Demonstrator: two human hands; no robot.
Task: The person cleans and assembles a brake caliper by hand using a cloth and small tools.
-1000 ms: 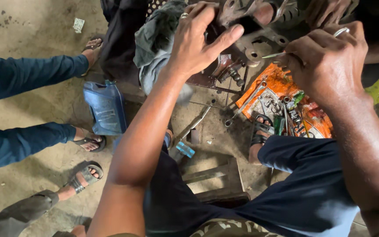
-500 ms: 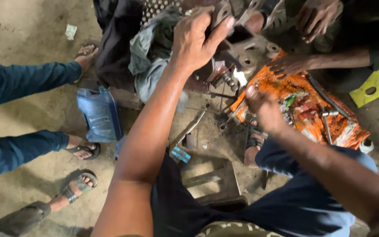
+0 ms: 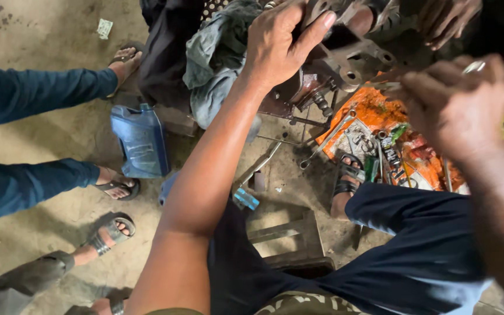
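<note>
1. Nearest the camera, the person's dark blue trouser leg [image 3: 415, 245] and a low wooden stool [image 3: 287, 239] sit at the bottom of the view, over a stained concrete floor [image 3: 48, 140].
2. The right hand [image 3: 456, 111] is raised close to the lens and blurred. It is curled into a fist around a thin metal tool [image 3: 475, 66], whose bright tip shows above the knuckles (the kind of tool cannot be told).
3. Below that hand, an orange plastic sheet [image 3: 374, 111] lies on the floor with spanners [image 3: 333, 131] and small parts scattered on it. A sandalled foot [image 3: 345, 186] rests at its near edge.
4. The left arm stretches forward up the middle of the view. The left hand [image 3: 275, 49] is fairly wide open, palm down, its fingers and thumb spread over the top of a greasy metal engine part [image 3: 345, 58].
5. That engine part is grey and dark with oil, showing round bolt holes and a flat bracket. It sits on the floor near the top of the view, just beyond the orange sheet and beside a crumpled grey rag [image 3: 217, 64].
6. To the left, a blue plastic oil jug [image 3: 141, 143] stands on the floor.
7. At the far left edge, other people's legs in blue trousers and sandals [image 3: 112, 186] stand nearby. Another person's hand [image 3: 444, 20] shows at the top right.
</note>
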